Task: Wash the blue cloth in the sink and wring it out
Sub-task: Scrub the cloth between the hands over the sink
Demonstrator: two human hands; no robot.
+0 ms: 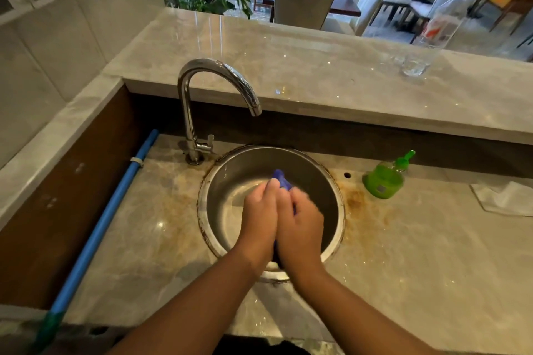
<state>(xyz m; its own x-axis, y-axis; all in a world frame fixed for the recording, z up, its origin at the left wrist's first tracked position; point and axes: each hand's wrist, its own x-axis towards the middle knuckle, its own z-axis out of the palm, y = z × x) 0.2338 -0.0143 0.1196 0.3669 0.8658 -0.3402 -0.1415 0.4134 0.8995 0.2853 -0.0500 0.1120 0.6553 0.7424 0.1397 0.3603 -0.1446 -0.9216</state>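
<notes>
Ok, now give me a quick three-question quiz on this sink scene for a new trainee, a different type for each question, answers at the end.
1. True or false: the blue cloth is held between the left hand and the right hand over the sink.
2. Where does the green soap bottle stand? A) on the counter to the right of the sink B) inside the sink C) on the upper ledge
3. Fill in: the faucet is mounted at the sink's back-____ side.

Key: 1 true; 2 A; 3 left.
</notes>
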